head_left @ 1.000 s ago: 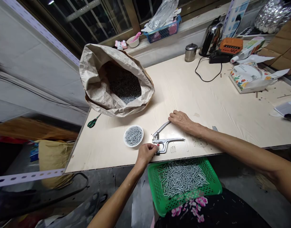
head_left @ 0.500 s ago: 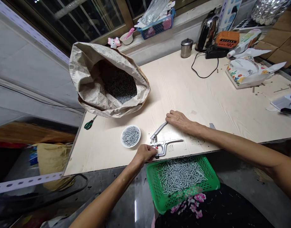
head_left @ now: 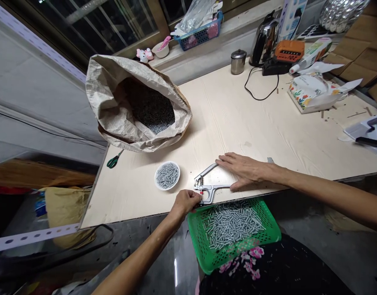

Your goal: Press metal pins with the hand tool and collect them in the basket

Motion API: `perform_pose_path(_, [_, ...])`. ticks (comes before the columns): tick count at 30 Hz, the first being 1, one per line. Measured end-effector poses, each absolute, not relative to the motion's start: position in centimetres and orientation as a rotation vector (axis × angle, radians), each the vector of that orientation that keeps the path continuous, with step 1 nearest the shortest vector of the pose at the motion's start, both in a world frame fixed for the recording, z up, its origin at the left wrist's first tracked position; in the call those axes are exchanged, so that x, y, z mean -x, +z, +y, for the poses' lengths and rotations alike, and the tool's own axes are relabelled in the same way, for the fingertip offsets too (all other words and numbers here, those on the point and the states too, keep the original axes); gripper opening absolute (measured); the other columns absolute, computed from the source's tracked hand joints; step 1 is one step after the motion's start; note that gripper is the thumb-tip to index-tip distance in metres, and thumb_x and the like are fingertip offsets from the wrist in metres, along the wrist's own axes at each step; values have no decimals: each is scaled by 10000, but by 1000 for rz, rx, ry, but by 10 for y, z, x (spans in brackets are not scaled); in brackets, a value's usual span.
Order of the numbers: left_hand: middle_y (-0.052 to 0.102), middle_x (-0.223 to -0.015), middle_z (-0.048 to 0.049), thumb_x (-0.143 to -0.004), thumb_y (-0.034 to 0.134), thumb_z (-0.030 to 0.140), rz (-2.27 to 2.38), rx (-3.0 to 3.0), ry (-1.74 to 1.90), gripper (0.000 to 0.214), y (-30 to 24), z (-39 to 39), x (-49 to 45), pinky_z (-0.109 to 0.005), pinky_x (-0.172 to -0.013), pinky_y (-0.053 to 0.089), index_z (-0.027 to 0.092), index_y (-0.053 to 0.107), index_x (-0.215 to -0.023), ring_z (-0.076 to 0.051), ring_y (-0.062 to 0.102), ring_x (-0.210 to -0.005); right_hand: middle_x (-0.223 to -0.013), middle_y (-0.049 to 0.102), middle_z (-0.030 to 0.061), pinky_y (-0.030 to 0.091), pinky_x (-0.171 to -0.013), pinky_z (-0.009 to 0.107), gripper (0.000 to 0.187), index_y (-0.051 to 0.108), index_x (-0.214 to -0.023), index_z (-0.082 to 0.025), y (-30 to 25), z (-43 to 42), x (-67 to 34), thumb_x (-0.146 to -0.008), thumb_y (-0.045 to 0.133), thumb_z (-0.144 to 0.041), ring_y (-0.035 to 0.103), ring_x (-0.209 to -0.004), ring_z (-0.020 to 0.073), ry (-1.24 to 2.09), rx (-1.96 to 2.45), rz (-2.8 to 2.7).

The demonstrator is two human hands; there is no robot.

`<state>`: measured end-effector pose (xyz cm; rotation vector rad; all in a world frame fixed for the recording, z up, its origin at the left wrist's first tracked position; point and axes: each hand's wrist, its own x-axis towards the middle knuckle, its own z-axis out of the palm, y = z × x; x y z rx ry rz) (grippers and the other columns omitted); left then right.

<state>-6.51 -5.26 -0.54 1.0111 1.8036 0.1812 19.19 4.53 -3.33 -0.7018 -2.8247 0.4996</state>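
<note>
Silver snap pliers [head_left: 210, 192] with a spring and a small red part lie on the table's front edge, handles spread apart. My right hand [head_left: 245, 169] spans the two handles, fingers on the upper one and thumb at the end of the lower. At the jaws, my left hand [head_left: 186, 201] is closed in a pinch; whatever sits between its fingertips is too small to make out. Left of the pliers stands a white bowl [head_left: 156, 183] of small metal pieces. Below the table edge, a green basket [head_left: 196, 246] holds many short silver metal pieces.
An open woven sack [head_left: 99, 98] with dark and silver small pieces stands at the back left. Green-handled scissors [head_left: 112, 162] lie near the left edge. Farther back are a metal canister [head_left: 238, 63], a kettle [head_left: 264, 39], an orange battery [head_left: 289, 51] and a tissue pack [head_left: 308, 94].
My right hand has shifted from the upper handle's tip to across both handles, its fingers now stretched. The upper handle sits slightly lower. My left hand stays pinched at the jaws.
</note>
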Motion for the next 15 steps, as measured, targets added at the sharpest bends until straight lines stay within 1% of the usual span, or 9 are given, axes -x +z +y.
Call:
perform_pose_path(2, [440,-471,51,-628,605,354,1801,-1014,183,222,-5,-52,65,-238,-462,430,148,563,-559,-102,431,-477,-1320,481,173,402,-912,472,842,348,-1378,-150,-31,42,-191,-708,675,-543,439,-1145,319,519,693,-2819])
perform_pose_path(5, [448,-506,43,-690,584,339,1811,-1026,135,219,-3,-54,64,-245,-487,450,138,581,-602,-107,449,-494,-1199,553,158,432,-840,441,685,419,-1302,-139,-23,34,-189,-739,656,-448,465,-1020,291,546,742,-2814])
perform_pose_path(7, [478,-544,22,-746,559,327,1842,-1132,57,233,1,-57,62,-261,-524,473,131,595,-625,-127,495,-535,-1135,572,151,434,-833,428,598,458,-1253,-126,-18,27,-187,-750,639,-392,466,-975,275,550,817,-2817])
perform_pose_path(8, [518,-594,1,-777,544,320,1887,-1254,41,234,3,-59,60,-276,-558,487,129,611,-659,-147,532,-584,-1119,573,152,433,-837,425,579,466,-1242,-116,-16,23,-186,-749,633,-369,466,-966,271,547,851,-2820])
perform_pose_path(9, [566,-678,-26,-806,531,311,1945,-1422,54,225,5,-60,57,-297,-603,502,128,631,-722,-174,571,-663,-1110,570,156,434,-840,425,580,466,-1241,-102,-15,19,-184,-743,631,-349,466,-962,270,539,880,-2819])
perform_pose_path(11, [624,-944,-91,-837,542,291,2011,-1842,149,206,7,-61,49,-363,-742,515,137,642,-931,-240,595,-904,-1102,564,168,436,-843,430,620,447,-1265,-70,-17,11,-180,-729,633,-319,471,-966,273,519,913,-2813])
perform_pose_path(12, [603,-1094,-118,-832,575,283,1976,-2047,203,260,7,-60,44,-405,-830,500,146,612,-1051,-271,561,-1037,-1097,564,170,438,-843,433,640,431,-1283,-60,-19,8,-177,-728,634,-307,474,-969,276,511,918,-2809])
perform_pose_path(13, [559,-1215,-137,-812,620,275,1883,-2223,229,366,6,-57,40,-443,-910,469,152,563,-1152,-297,502,-1150,-1094,566,169,440,-844,436,654,414,-1300,-58,-23,5,-176,-732,633,-298,477,-975,278,503,919,-2802])
perform_pose_path(15, [485,-1338,-156,-752,707,249,1602,-2448,180,569,2,-47,31,-478,-1010,403,149,474,-1261,-319,411,-1259,-1113,562,164,439,-859,441,671,379,-1331,-72,-30,0,-174,-747,630,-287,479,-1002,282,491,902,-2774])
